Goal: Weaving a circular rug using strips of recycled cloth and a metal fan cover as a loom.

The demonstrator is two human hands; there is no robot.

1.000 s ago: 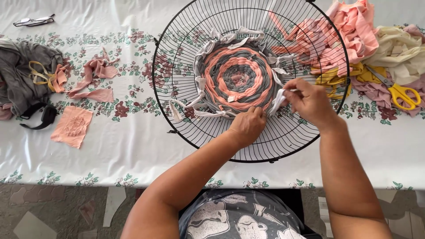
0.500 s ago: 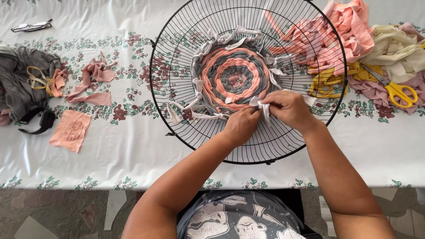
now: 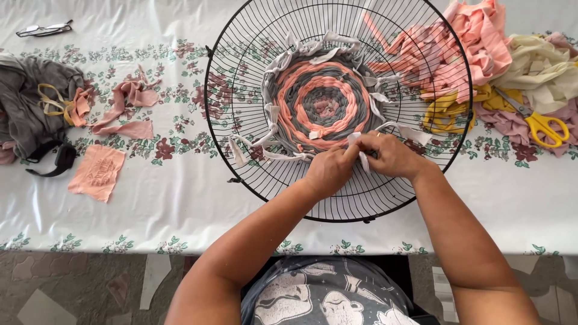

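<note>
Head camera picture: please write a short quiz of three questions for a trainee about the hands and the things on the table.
1. True or false: both hands pinch one white fabric strip at the near edge of the round weaving.
2. What yellow-handled tool lies at the far right? A) pliers B) scissors C) knife
3. The weaving sits on a black wire ______ guard.

Key:
1. True: left hand and right hand meet on it.
2. B, scissors on the fabric pile.
3. Fan.

No packages, labels, signs or screens.
</note>
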